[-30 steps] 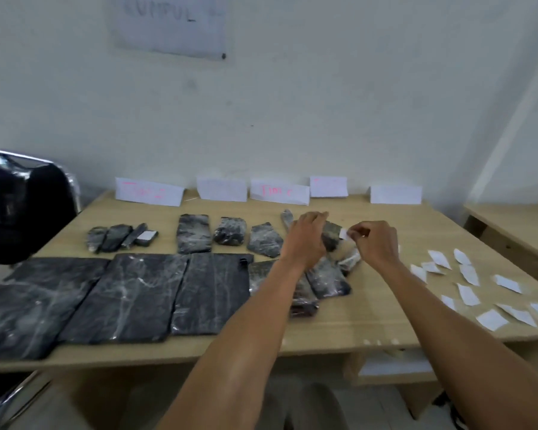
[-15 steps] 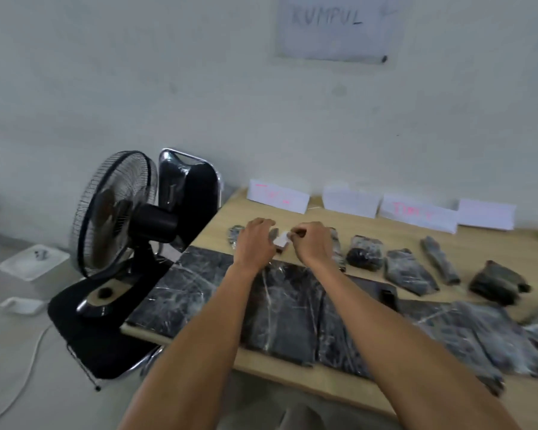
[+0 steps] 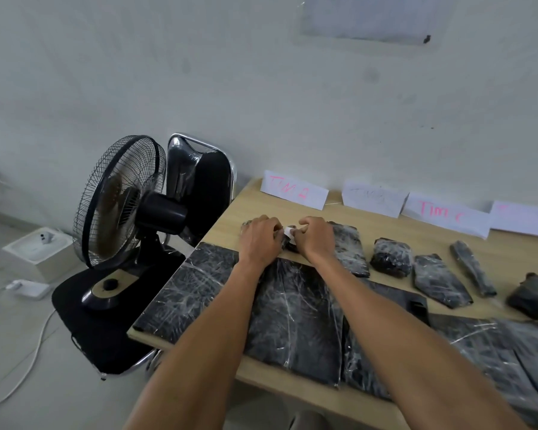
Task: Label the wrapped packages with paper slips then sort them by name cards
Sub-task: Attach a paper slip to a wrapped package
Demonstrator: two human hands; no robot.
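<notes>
Two bare hands, head view, meet over the far-left part of the tabletop (image 3: 382,232). Left hand (image 3: 260,240): grip closed, fingers curled onto a small wrapped package (image 3: 289,246), dark and largely hidden by both hands. Right hand (image 3: 316,238): grip closed in a pinch on a white paper slip (image 3: 289,232), held between the two hands just above that package. Medium wrapped packages (image 3: 390,257): five in a row to the right of the hands, dark, film-covered. Large flat wrapped packages (image 3: 295,321): side by side along the near edge, under both forearms. Name cards (image 3: 294,193): four, white, standing along the far edge against the wall; the leftmost reads "TIM 2" in pink, the third shows "TIM", the rest illegible. Off the tabletop, left: black fan (image 3: 121,200) standing on a black chair (image 3: 199,178). Wall: one sheet of paper (image 3: 367,17), text cut off.
</notes>
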